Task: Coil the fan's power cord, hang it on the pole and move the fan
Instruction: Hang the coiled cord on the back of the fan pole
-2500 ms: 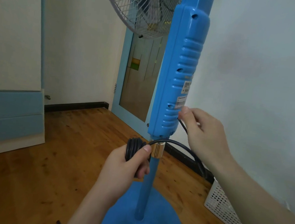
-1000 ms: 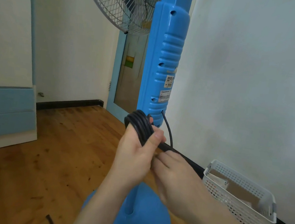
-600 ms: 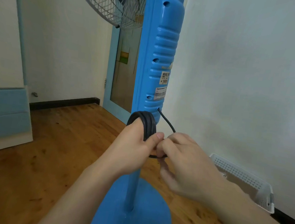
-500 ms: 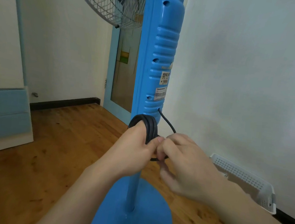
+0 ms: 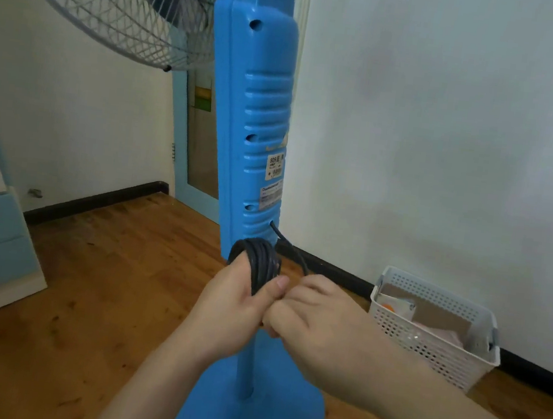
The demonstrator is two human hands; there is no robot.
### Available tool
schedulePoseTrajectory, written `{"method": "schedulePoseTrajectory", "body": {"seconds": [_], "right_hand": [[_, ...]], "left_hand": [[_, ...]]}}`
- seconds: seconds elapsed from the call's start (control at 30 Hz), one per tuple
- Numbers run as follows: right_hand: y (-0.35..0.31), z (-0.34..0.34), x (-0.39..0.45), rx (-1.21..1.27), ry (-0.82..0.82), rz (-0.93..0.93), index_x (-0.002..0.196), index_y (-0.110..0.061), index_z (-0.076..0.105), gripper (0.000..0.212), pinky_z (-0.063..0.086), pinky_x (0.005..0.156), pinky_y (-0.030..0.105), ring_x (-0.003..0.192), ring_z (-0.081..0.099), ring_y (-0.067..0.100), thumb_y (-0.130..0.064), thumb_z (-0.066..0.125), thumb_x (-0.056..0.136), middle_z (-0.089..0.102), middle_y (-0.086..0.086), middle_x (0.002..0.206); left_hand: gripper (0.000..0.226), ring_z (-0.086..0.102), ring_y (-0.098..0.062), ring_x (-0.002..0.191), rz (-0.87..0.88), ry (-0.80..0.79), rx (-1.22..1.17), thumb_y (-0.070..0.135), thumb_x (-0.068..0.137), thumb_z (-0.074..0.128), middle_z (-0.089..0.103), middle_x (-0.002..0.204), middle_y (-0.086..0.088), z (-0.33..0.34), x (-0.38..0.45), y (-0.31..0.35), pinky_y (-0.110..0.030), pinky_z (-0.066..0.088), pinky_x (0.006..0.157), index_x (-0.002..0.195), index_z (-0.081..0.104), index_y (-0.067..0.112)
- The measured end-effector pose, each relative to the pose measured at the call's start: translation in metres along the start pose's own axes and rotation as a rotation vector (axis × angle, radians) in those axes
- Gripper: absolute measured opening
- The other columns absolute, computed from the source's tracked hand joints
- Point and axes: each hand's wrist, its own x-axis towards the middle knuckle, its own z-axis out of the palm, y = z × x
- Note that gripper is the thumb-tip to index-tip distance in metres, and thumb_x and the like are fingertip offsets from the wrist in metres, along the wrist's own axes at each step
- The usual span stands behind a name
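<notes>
One blue fan stands on the wooden floor, one white basket near it by the wall. Two hands meet in front of the pole. The left hand is clamped on the single black cord coil, thumb pressing it. The right hand, fingers curled together, touches the left; one loose strand runs up to the fan's body.

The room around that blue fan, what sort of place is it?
Probably a room in a home: wooden floor, plain white wall, a glazed blue door and a white plastic basket of odds and ends.
</notes>
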Motion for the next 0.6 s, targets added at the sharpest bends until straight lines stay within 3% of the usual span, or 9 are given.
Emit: {"method": "schedulePoseTrajectory", "body": {"seconds": [0.17,0.27,0.33,0.43,0.53,0.6], "right_hand": [[0.001,-0.003,0.006,-0.128,0.081,0.029,0.085,-0.013,0.050,0.016,0.045,0.087,0.038,0.066,0.049,0.026,0.002,0.056,0.088,0.055,0.003,0.065],[0.003,-0.009,0.018,-0.162,0.122,0.011,0.084,-0.013,0.049,0.017,0.045,0.086,0.038,0.062,0.049,0.026,0.000,0.045,0.094,0.054,0.003,0.064],[0.001,-0.012,0.025,-0.182,0.117,-0.001,0.083,-0.012,0.052,0.017,0.047,0.085,0.038,0.061,0.049,0.026,0.000,0.049,0.095,0.053,0.003,0.064],[-0.002,-0.018,0.038,-0.223,0.115,0.018,0.086,-0.011,0.055,0.011,0.048,0.085,0.038,0.061,0.050,0.026,-0.004,0.058,0.095,0.057,0.003,0.067],[-0.005,-0.027,0.049,-0.255,0.102,0.016,0.086,-0.014,0.053,0.014,0.047,0.083,0.040,0.063,0.049,0.025,-0.010,0.053,0.100,0.056,0.003,0.069],[-0.007,-0.033,0.057,-0.266,0.092,0.002,0.086,-0.013,0.053,0.017,0.049,0.082,0.040,0.063,0.048,0.026,-0.010,0.048,0.102,0.054,0.004,0.069]], "left_hand": [[0.024,0.055,-0.017,0.066,-0.001,-0.098,0.091,0.026,0.100,0.059,0.058,0.071,-0.003,-0.011,0.013,0.014,-0.045,0.048,0.065,0.083,0.057,0.009],[0.027,0.053,-0.018,0.064,0.011,-0.118,0.135,0.026,0.099,0.060,0.059,0.071,-0.009,-0.024,0.021,0.013,-0.039,0.044,0.060,0.081,0.056,0.005],[0.030,0.055,-0.021,0.066,0.005,-0.135,0.147,0.028,0.099,0.059,0.059,0.071,-0.008,-0.031,0.024,0.010,-0.037,0.044,0.061,0.080,0.055,0.005],[0.044,0.056,-0.013,0.060,-0.005,-0.150,0.065,0.046,0.099,0.050,0.060,0.062,0.002,-0.039,0.019,0.010,-0.030,0.043,0.058,0.071,0.055,0.013],[0.073,0.060,-0.010,0.054,-0.032,-0.258,-0.080,0.073,0.092,0.031,0.067,0.059,-0.004,-0.049,0.014,0.016,-0.021,0.044,0.055,0.065,0.059,0.012],[0.080,0.059,-0.018,0.054,0.018,-0.330,-0.112,0.079,0.090,0.027,0.067,0.061,-0.011,-0.060,0.015,0.015,-0.029,0.045,0.055,0.064,0.060,0.011]]}}
